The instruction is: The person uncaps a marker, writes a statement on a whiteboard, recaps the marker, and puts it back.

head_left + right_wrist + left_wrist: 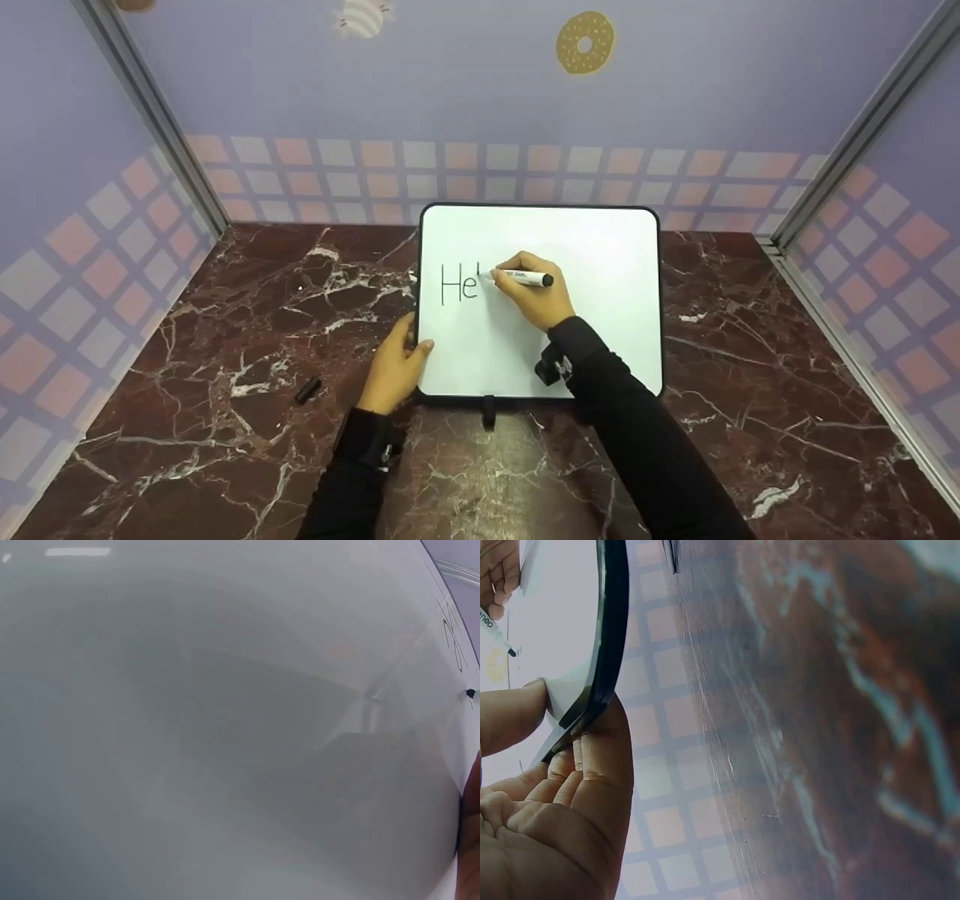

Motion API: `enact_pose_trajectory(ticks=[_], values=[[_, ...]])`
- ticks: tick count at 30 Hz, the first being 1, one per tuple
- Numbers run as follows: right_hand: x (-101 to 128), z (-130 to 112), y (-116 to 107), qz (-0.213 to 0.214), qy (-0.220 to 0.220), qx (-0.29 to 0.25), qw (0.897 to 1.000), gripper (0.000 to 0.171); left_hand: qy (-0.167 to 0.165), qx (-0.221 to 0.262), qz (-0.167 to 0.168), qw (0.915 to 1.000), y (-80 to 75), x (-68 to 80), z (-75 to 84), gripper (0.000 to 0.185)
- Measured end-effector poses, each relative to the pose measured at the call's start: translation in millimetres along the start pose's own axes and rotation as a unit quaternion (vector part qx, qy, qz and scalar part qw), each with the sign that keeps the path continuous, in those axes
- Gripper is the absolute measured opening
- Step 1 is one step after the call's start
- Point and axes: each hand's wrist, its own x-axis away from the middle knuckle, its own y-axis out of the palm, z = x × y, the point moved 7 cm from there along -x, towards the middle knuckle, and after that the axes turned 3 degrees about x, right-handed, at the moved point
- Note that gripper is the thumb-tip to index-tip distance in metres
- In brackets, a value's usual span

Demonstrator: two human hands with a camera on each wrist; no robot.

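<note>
A black-framed whiteboard (pixel 600 315) stands tilted on the marbled table, with "He" and the start of another stroke written in black on its left half. My right hand (pixel 536 292) pinches a white marker (pixel 529 277), its tip at the fresh stroke and its black end pointing right. At the board's left edge, my left hand (pixel 396 367) grips the frame, thumb on the front and fingers behind, as the left wrist view also shows. In the right wrist view the white board surface (pixel 225 727) fills most of the picture, with the marker tip (pixel 470 694) at the right edge.
A black marker cap (pixel 307 390) lies on the dark red marbled table (pixel 225 450), left of my left hand. A small black clip or stand foot (pixel 489 412) juts from the board's bottom edge. Purple walls with checked bands (pixel 337 161) enclose the table.
</note>
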Motion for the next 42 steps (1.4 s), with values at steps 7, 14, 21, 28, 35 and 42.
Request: enact_pose_trajectory(ticks=[7,14,21,28,35,42], values=[[3.5,0.4,1.3,-0.011,-0.008,-0.002,1.000,0.010,0.007,-0.001,0.003,1.0000,-0.6,-0.4,-0.4,0.058],[8.7,2.4,2.3,-0.021,-0.009,-0.004,1.000,0.009,-0.001,-0.004,0.002,1.0000,-0.3,-1.2,-1.1,0.058],[11.4,3.8,3.4,-0.034,-0.011,0.000,0.999,0.008,0.001,-0.005,0.001,1.0000,-0.3,-1.1,0.3,0.058],[13.3,3.4,3.4,-0.050,-0.003,0.001,0.999,0.010,-0.003,-0.002,0.002,1.0000,0.2,-1.4,0.4,0.057],[15.0,4.3,1.6,-0.052,0.000,0.004,0.999,0.009,-0.005,-0.003,0.004,1.0000,0.7,-1.1,0.7,0.057],[16.2,4.5,-1.0,-0.045,-0.007,0.000,0.999,0.008,-0.005,0.003,0.002,1.0000,1.3,-0.6,0.2,0.058]])
